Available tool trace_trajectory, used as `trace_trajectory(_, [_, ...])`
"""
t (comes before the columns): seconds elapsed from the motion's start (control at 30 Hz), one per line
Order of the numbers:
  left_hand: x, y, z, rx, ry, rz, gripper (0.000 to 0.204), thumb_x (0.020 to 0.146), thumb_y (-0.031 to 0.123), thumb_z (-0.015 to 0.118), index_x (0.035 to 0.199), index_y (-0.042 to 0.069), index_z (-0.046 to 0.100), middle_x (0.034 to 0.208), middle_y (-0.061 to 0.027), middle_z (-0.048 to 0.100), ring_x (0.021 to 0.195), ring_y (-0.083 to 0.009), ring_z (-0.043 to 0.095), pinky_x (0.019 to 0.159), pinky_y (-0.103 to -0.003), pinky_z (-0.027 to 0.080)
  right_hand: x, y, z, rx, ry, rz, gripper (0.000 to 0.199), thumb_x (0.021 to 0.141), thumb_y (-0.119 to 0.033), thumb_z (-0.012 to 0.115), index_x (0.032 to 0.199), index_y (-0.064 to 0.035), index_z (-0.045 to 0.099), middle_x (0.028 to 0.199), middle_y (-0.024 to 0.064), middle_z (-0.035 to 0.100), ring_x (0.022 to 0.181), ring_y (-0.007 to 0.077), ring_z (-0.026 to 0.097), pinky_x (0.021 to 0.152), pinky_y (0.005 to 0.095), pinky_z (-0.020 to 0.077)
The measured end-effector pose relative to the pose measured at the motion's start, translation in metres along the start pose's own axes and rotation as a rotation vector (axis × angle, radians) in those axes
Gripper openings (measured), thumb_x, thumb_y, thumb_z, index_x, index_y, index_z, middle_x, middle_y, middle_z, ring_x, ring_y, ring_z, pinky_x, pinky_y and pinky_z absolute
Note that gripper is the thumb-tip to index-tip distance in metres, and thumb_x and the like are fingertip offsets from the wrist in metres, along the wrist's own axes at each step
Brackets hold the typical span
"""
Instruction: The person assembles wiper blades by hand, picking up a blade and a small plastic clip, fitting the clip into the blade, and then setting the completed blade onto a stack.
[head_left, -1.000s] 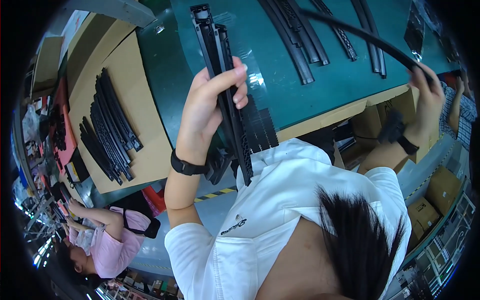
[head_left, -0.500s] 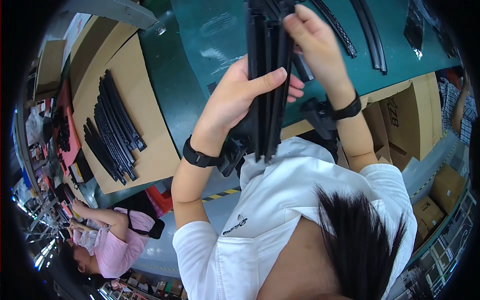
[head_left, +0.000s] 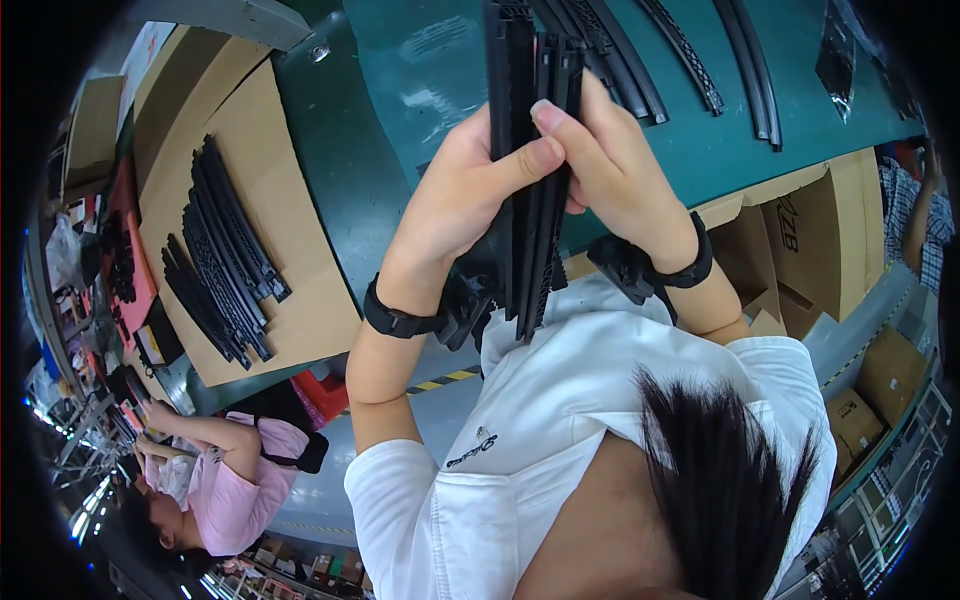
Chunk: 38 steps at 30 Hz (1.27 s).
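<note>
Between my hands is an upright bundle of long black plastic strips (head_left: 522, 235), its lower ends close to my shirt. My left hand (head_left: 455, 190) is closed around the bundle from the left, thumb across the front. From the right, my right hand (head_left: 618, 165) grips the same strips, its thumb close to the left thumb. Most of my fingers are hidden behind the bundle. Beyond it on the green table lie more curved black strips (head_left: 625, 65), a patterned strip (head_left: 690, 60) and a pair of smooth strips (head_left: 752, 75).
On the left, a cardboard sheet (head_left: 305, 290) carries a row of black strips (head_left: 225, 240). An open cardboard box (head_left: 850, 230) stands below the table edge at right, near my right forearm. A person in pink (head_left: 235, 480) works at lower left. A clear plastic bag (head_left: 835, 70) lies at far right.
My right hand has come down from the top of the bundle, its thumb now beside the left one. More curved strips on the table behind show. My left hand has hardly moved.
</note>
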<state>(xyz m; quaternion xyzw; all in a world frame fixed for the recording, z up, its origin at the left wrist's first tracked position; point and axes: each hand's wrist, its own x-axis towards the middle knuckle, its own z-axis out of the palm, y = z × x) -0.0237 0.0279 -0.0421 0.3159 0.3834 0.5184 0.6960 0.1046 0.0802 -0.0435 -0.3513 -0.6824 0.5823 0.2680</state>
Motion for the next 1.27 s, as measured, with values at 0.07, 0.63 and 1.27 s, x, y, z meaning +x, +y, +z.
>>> trace_trajectory(0.07, [-0.002,0.000,0.000,-0.018,0.017,0.088,0.025,0.078,0.015,0.055,0.095,-0.001,0.044,0.076,-0.0100,0.054,0.064,-0.0187,0.057,0.060,-0.030,0.049,-0.002,0.001,0.002,-0.044,-0.030,-0.083,0.028,0.084,-0.019,0.040,0.106,-0.0017,0.041,0.061,0.0020,0.049,0.047,0.0074,0.047,0.042,0.0189,0.0365])
trace_trajectory(0.63, [-0.005,-0.009,-0.010,-0.016,-0.208,-0.055,0.030,0.067,0.005,0.065,0.090,-0.001,0.046,0.077,-0.0076,0.055,0.061,-0.0167,0.057,0.056,-0.027,0.048,-0.015,-0.015,-0.017,0.049,-0.339,0.002,0.029,0.085,-0.021,0.042,0.103,0.0018,0.043,0.089,0.0081,0.053,0.081,0.0117,0.052,0.071,0.0242,0.0406])
trace_trajectory(1.27, [-0.013,-0.012,0.010,0.552,0.063,0.024,0.057,0.051,0.015,0.078,0.096,0.003,0.047,0.087,-0.0059,0.056,0.083,-0.0108,0.052,0.071,-0.022,0.041,-0.015,-0.004,-0.001,0.062,-0.116,0.023,0.034,0.080,-0.016,0.047,0.110,0.0012,0.044,0.101,0.0096,0.053,0.088,0.0122,0.051,0.078,0.0239,0.0394])
